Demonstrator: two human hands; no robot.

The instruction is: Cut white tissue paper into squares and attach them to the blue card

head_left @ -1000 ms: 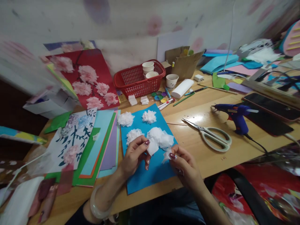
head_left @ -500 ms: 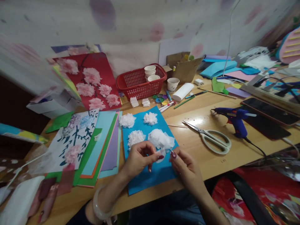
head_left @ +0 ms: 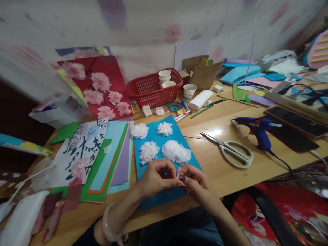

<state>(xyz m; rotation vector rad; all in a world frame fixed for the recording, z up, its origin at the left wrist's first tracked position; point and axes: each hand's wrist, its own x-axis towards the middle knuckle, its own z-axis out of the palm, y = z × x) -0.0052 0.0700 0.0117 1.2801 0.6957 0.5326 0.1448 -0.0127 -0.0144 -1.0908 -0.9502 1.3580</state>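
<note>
Three flowers [head_left: 149, 152] appear formed; loose pile [head_left: 176, 152] remains. Left hand [head_left: 156, 178], right hand [head_left: 198, 181]: fingers clamped on tissue [head_left: 178, 171] near bench's [head_left: 230, 178] front edge.

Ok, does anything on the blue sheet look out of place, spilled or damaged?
One small thing: the far-left white flower pokes past the left edge of the blue sheet, while the flower to its right and the nearer flower sit fully on it. I see no spill or damage there.
</note>
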